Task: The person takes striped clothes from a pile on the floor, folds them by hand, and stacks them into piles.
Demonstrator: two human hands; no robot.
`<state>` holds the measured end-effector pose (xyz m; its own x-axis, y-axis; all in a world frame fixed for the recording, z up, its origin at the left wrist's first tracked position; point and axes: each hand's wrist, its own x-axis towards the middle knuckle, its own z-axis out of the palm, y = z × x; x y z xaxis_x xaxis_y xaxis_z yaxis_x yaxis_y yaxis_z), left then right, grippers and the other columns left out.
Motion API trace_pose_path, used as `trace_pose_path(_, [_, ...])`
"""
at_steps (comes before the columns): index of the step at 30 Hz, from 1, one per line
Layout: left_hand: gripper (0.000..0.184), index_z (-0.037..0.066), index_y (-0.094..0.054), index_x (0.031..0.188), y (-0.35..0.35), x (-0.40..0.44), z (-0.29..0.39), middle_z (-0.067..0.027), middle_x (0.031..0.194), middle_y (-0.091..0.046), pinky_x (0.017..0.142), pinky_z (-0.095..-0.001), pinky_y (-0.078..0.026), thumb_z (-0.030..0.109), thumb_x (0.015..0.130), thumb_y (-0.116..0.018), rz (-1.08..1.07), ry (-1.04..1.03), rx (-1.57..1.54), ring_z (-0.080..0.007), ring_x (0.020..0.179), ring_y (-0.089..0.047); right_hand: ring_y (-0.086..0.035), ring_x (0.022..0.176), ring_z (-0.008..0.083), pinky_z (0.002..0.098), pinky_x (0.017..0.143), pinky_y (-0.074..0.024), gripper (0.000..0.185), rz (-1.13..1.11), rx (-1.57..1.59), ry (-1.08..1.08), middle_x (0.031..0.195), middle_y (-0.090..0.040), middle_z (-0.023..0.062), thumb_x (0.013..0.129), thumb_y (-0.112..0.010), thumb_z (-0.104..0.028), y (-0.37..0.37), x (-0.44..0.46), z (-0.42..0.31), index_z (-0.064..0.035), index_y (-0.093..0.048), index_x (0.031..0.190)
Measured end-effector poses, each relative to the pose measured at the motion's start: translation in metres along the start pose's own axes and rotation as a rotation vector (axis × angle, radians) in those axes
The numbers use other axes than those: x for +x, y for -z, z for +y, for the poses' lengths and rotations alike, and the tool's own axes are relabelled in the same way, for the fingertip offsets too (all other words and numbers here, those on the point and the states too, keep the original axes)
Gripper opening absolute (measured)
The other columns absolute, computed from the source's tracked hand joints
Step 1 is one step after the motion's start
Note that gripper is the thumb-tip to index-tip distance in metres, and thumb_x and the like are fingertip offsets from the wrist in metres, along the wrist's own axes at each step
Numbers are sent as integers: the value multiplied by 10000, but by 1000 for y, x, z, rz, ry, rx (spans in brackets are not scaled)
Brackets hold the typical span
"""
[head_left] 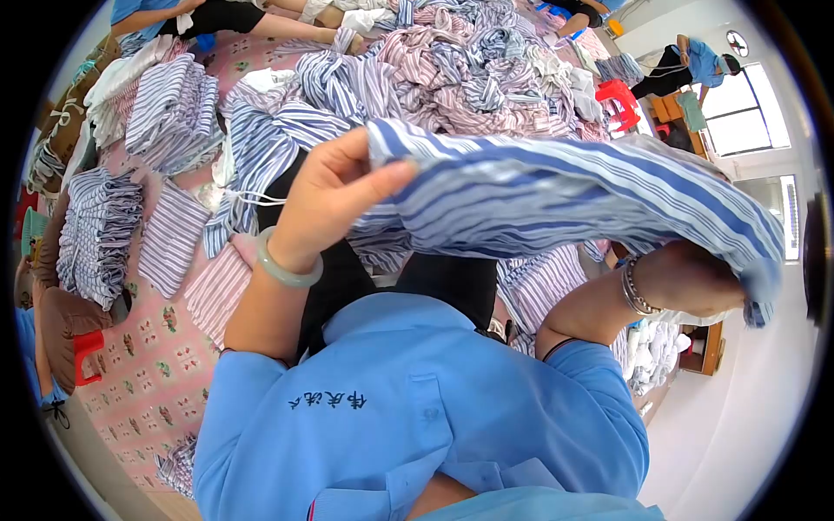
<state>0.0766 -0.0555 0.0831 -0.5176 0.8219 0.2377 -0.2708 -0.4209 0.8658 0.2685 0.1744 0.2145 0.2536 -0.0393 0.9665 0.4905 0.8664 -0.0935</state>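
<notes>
A blue-and-white striped garment (556, 187) is stretched across in front of my chest, raised off the floor and blurred along its lower folds. My left hand (343, 187), with a pale green bangle on the wrist, pinches its left end between thumb and fingers. At the far right end is my right hand (699, 282), wearing silver bracelets. The cloth drapes over this hand and hides most of its fingers, which seem wrapped round the fabric. Which part of the garment each hand holds I cannot make out.
A large heap of striped garments (469, 74) lies beyond. Folded stacks (100, 230) stand at left on the pink patterned floor covering (156, 382). Red stools (87, 356) are on both sides. Other people sit around the heap; one person (686, 65) is by the window.
</notes>
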Motion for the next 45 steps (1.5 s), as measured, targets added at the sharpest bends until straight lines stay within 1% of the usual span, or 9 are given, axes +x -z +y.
trace_pose_path(4, [163,10,-657,927,-15,-1,9,-106,867,-653,641,-279,-456,13,766,-639,-63,-321,1025,-206,703,-610,-653,816,179,265,704,-561,359,2,186,-71,1038,-604,132,947,-423,-264,9,28,26,50,-482,1109])
trace_pose_path(7, [177,11,-656,936,-17,-1,23,-105,885,-649,673,-286,-456,-4,761,-633,77,-325,1085,-203,762,-616,-644,817,180,270,712,-545,348,-23,318,-106,1019,-606,123,939,-437,-260,9,40,34,46,-491,1096])
trace_pose_path(13, [149,10,-650,937,6,18,8,-141,937,-611,798,-300,-421,98,834,-586,227,-607,746,-167,832,-577,-625,819,182,281,730,-514,326,-180,415,-8,981,-611,104,923,-463,-250,-17,19,22,38,-510,1070])
trace_pose_path(15, [229,-51,-623,973,20,12,8,-162,1040,-597,839,-285,-420,126,833,-587,-242,-123,-42,-195,909,-590,-618,819,182,284,736,-504,319,-258,428,66,968,-613,98,918,-472,-247,-39,6,12,35,-516,1061])
trace_pose_path(17, [284,-76,-609,990,45,33,-11,-174,1111,-578,912,-309,-407,151,820,-595,-705,-183,-319,-235,991,-590,-612,820,183,287,742,-493,312,-337,455,155,956,-615,92,912,-481,-244,-68,-8,-1,32,-522,1052])
trace_pose_path(25, [306,-68,-587,1016,33,42,-80,-172,1132,-561,925,-318,-392,174,828,-575,-47,190,-32,-238,1013,-570,-587,822,184,301,765,-452,283,-669,606,424,905,-622,66,891,-517,-231,-167,-108,-46,21,-546,1017])
trace_pose_path(31, [323,-62,-570,1036,32,31,-67,-170,1147,-549,934,-325,-380,191,834,-559,13,137,-69,-240,1029,-555,-494,556,121,238,543,-426,265,-1509,597,-219,693,-593,8,907,-535,-268,-84,-183,4,-20,-624,885])
trace_pose_path(37, [341,-55,-553,1056,42,64,-61,-168,1162,-537,943,-331,-369,208,839,-544,94,113,-84,-243,1045,-540,-449,507,61,195,481,-378,142,-1169,762,-746,587,-515,31,839,-638,-144,-5,-202,-4,-20,-589,789])
trace_pose_path(45, [364,-47,-531,1082,51,103,-27,-165,1183,-520,956,-340,-354,230,847,-524,96,48,-35,-246,1067,-519,-587,843,282,341,679,-491,276,-871,731,-268,962,-597,94,766,-665,-152,-53,-208,-27,-78,-567,1013])
